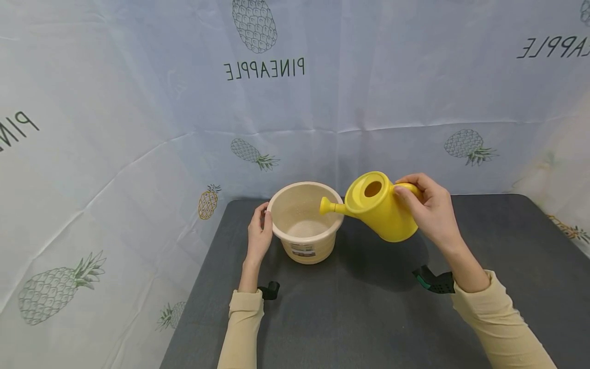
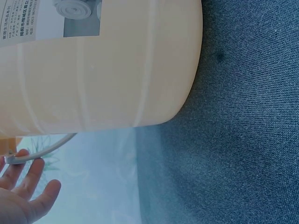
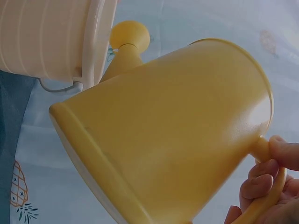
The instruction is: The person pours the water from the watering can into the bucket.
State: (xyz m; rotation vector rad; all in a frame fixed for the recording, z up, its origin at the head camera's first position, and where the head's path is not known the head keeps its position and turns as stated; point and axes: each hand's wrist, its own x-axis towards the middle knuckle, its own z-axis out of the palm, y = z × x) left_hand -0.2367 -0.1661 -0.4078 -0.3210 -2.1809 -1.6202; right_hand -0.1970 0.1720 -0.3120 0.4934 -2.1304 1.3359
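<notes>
A cream plastic bucket (image 1: 308, 246) with a paper label stands upright on the dark tabletop. At its left rim my left hand (image 1: 260, 230) holds on, and the left wrist view shows the fingers beside the bucket's thin handle (image 2: 49, 150). My right hand (image 1: 429, 207) grips the back handle of a yellow watering can (image 1: 392, 218), raised above the table and tilted toward the bucket. The can's spout head (image 1: 326, 205) reaches over the bucket's right rim. In the right wrist view, thumb and fingers wrap the can's handle (image 3: 266, 198).
A dark cloth-like tabletop (image 1: 359, 318) extends in front of and to both sides of the bucket. Pale curtains (image 1: 387, 92) printed with pineapples hang behind and on the left. Each wrist bears a black strap mount (image 1: 435, 281).
</notes>
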